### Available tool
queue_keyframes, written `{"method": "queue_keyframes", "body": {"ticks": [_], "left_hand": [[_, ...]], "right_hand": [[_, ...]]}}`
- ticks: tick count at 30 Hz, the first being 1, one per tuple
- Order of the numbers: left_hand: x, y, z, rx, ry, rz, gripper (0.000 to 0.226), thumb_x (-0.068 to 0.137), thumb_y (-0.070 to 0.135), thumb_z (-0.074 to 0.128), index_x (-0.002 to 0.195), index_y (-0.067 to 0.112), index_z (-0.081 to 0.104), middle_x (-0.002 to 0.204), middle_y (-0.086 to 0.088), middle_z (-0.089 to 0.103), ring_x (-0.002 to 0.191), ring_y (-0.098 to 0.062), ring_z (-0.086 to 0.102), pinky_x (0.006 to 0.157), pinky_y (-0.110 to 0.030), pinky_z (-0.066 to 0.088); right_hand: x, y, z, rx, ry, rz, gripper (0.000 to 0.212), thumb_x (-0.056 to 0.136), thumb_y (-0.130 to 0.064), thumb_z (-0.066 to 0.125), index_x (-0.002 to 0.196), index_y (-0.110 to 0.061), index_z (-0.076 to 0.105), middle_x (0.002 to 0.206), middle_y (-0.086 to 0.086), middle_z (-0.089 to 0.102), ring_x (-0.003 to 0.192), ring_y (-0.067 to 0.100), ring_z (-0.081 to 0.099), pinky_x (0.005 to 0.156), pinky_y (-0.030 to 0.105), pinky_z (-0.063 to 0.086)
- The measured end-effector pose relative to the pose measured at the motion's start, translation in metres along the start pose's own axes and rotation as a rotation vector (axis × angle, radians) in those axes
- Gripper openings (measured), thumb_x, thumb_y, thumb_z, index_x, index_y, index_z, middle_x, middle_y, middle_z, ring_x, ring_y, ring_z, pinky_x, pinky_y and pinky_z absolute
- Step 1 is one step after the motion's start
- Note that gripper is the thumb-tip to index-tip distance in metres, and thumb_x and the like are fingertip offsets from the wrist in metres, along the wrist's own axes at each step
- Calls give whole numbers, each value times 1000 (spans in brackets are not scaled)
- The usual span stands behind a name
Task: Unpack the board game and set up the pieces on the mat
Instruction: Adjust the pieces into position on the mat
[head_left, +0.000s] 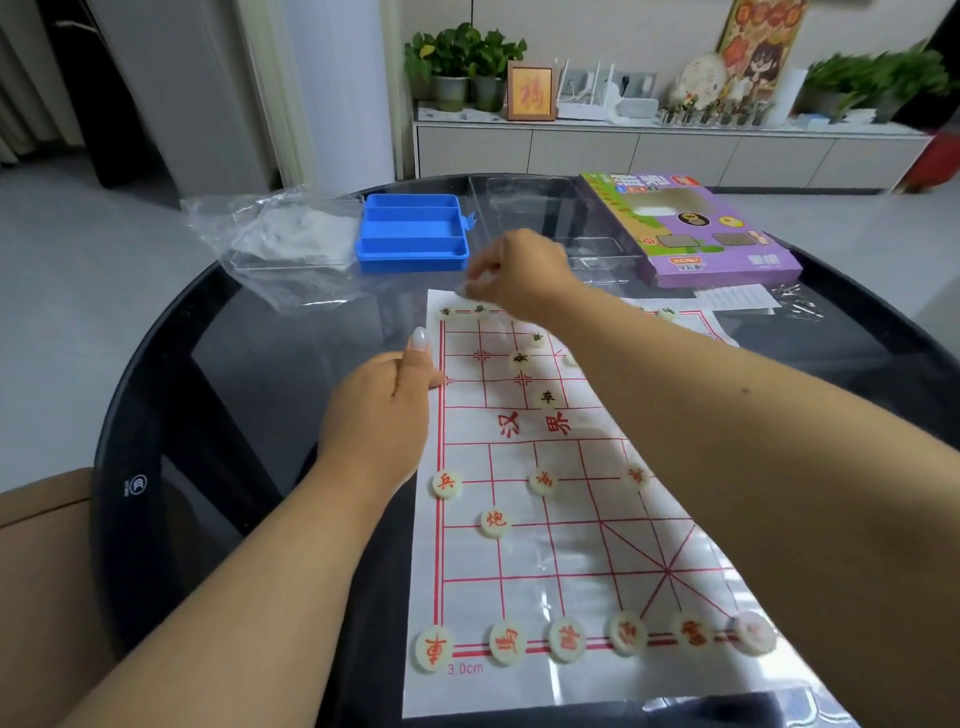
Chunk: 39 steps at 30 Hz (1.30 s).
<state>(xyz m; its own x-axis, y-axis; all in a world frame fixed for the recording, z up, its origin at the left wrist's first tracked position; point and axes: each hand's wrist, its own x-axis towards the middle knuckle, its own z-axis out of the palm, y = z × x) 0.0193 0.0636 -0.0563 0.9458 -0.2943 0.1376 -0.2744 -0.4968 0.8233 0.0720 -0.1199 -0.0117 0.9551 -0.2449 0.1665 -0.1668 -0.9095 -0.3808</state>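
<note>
We see a round dark glass desk (249, 364). A white sideboard (649, 150) stands against the far wall. On it we note potted plants (462, 62), a framed calligraphy picture (531, 91), a white router (584, 98) and a decorative plate (698, 83). A poster (761, 41) hangs above. Metal clips (797, 306) lie at the desk's right edge.

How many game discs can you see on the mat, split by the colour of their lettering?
Red-lettered discs: 10
Black-lettered discs: 6
Total: 16 in plain view on the mat; the right arm may hide others.
</note>
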Motion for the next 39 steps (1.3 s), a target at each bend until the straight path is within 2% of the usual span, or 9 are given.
{"method": "queue_keyframes", "body": {"ticks": [4, 8, 10, 14, 18, 22, 26, 34, 39], "left_hand": [[-2, 1, -1, -27, -16, 2, 60, 96, 54, 22, 89, 18, 69, 74, 13, 65, 62, 6, 62, 56, -11, 41], [-3, 3, -1, -22, -19, 1, 60, 96, 54, 20, 91, 19, 69, 75, 17, 63, 66, 6, 59, 55, -9, 36], [-3, 4, -1, -29, -23, -6, 60, 96, 55, 20, 92, 20, 69, 76, 19, 63, 68, 6, 59, 56, -10, 36], [-3, 4, -1, -47, -26, -14, 62, 94, 56, 21, 94, 18, 70, 79, 17, 64, 70, 4, 60, 57, -12, 38], [-2, 3, 0, 3, 5, -1, 63, 97, 54, 19, 98, 19, 71, 89, 16, 64, 77, 4, 55, 62, -11, 34], [-2, 4, 0, 7, -7, -4, 63, 97, 52, 19, 99, 17, 71, 81, 20, 60, 74, 8, 53, 59, -10, 32], [-3, 4, 0, -4, -6, -14, 62, 98, 52, 19, 100, 17, 71, 84, 18, 61, 73, 8, 51, 59, -11, 31], [-3, 4, 0, -9, -7, -14, 62, 98, 52, 19, 100, 17, 71, 83, 20, 60, 73, 8, 52, 59, -10, 31], [-4, 3, -1, -2, -7, -7, 63, 97, 53, 18, 99, 18, 71, 86, 18, 63, 73, 9, 53, 59, -8, 30]], "right_hand": [[-12, 28, -33, 153, 50, 90, 19, 85, -32, 67, 95, -17, 73, 92, 1, 71, 80, 22, 66, 78, 40, 57], [-33, 53, -46, 191, 80, 134, 20, 83, -30, 69, 93, -14, 74, 85, 5, 71, 61, 17, 58, 65, 32, 55], [-43, 61, -49, 223, 64, 143, 20, 84, -26, 69, 94, -10, 73, 82, 5, 68, 62, 16, 54, 63, 29, 50], [-55, 71, -49, 220, 5, 151, 19, 85, -24, 68, 97, -11, 73, 87, 4, 69, 76, 20, 60, 69, 31, 53], [-60, 78, -46, 192, -17, 135, 15, 85, -22, 69, 97, -15, 74, 77, -7, 63, 68, 11, 56, 55, 19, 42], [-63, 76, -45, 155, -113, 89, 17, 85, -21, 68, 101, -17, 73, 87, -8, 64, 67, 5, 53, 52, 13, 38], [-67, 76, -49, 171, -126, 70, 17, 86, -19, 67, 102, -16, 72, 75, -17, 53, 64, 3, 50, 43, 4, 34], [-76, 91, -61, 190, -70, 112, 12, 84, -20, 69, 96, -18, 73, 80, -11, 62, 70, 7, 54, 58, 16, 42], [-85, 114, -63, 230, -4, 213, 12, 83, -22, 71, 94, -16, 74, 74, -12, 63, 63, 2, 53, 54, 13, 37]]}}
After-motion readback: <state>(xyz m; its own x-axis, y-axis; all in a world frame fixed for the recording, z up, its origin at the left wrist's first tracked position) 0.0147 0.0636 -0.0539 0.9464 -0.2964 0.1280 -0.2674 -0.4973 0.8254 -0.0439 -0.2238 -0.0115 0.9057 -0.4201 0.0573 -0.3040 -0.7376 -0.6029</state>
